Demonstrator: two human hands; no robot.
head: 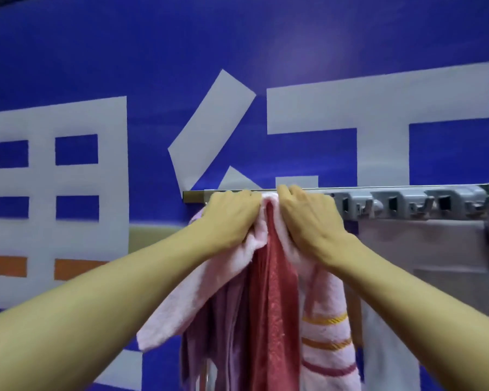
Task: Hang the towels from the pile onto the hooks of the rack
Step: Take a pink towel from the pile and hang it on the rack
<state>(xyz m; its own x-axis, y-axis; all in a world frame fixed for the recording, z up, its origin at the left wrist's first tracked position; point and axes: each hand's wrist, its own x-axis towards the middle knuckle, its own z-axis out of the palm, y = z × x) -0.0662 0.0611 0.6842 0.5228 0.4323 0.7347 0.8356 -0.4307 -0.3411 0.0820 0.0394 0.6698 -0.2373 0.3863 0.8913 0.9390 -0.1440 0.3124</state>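
Observation:
A grey hook rack runs along the blue wall from the middle to the right edge. My left hand and my right hand both grip the top of a pale pink towel with yellow and red stripes, holding it up against the rack's left end. A red towel hangs straight down between my hands. A purple towel hangs behind it, to the left. The hooks under my hands are hidden.
Several bare metal hooks show along the rack to the right of my hands. A grey-mauve cloth hangs flat below them. The wall is blue with large white characters.

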